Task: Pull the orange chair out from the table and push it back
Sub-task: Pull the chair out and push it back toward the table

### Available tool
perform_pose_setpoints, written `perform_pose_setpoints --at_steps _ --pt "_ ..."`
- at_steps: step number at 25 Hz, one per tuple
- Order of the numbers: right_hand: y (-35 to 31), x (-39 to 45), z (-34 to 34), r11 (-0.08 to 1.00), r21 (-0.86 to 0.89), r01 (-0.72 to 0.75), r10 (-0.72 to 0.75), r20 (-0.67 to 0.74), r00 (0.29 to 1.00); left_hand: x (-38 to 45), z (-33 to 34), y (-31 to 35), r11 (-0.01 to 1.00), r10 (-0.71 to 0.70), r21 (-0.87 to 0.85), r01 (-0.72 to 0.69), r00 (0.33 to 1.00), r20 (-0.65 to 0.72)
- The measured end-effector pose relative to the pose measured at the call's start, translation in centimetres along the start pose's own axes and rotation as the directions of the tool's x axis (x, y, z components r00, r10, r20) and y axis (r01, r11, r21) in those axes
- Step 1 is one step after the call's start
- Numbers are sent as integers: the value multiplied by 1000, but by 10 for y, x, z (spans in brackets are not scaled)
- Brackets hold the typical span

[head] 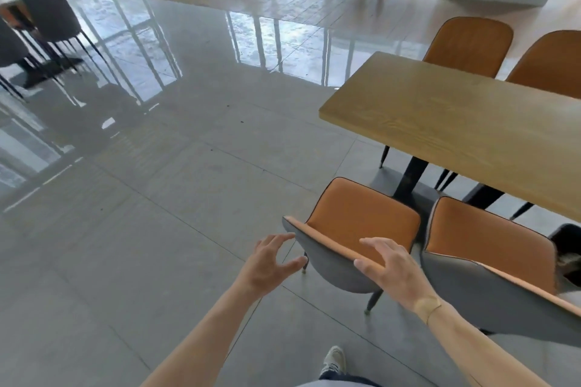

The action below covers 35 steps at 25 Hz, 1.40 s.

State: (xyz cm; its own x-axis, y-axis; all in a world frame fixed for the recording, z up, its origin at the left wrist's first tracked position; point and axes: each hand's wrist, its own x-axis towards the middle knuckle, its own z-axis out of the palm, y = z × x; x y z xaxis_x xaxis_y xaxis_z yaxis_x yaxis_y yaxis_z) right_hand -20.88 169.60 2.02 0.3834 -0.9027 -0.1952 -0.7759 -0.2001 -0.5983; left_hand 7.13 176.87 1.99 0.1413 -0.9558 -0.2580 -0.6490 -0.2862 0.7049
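Grey glossy floor (157,198) spreads from the windows to a wooden table (471,122) at right, and from our head view the orange chair (355,223) stands at the table's near left corner, its seat clear of the table edge, beside a second chair (484,248). Our right hand (390,267) rests spread on the backrest's top rim, fingers uncurled; our left hand (270,264) hovers loose just off the rim's left end, holding nothing. We judge both are placed to steer the backrest evenly.
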Motion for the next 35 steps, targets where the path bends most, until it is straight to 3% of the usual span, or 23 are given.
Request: perform_pose_setpoints --at_steps 5,8,15,20,27,35 --pt "9 3 -3 991 11 -136 137 -20 990 50 -1 8 994 102 32 -105 991 85" --pt "16 -3 7 971 1 -240 240 -18 971 79 1 6 984 151 63 -167 967 207" --pt "0 -4 45 885 53 -462 465 -92 880 136 -11 -20 924 204 193 -332 851 484" --pt "-11 -3 61 834 -7 -551 544 -153 825 159 -4 -25 908 162 213 -360 772 615" --pt "-8 3 66 795 -94 -599 584 -150 798 160 14 -27 881 166 256 -397 768 618" --pt "4 22 53 825 -123 -552 563 104 820 151 26 -20 836 120 403 -372 841 527"
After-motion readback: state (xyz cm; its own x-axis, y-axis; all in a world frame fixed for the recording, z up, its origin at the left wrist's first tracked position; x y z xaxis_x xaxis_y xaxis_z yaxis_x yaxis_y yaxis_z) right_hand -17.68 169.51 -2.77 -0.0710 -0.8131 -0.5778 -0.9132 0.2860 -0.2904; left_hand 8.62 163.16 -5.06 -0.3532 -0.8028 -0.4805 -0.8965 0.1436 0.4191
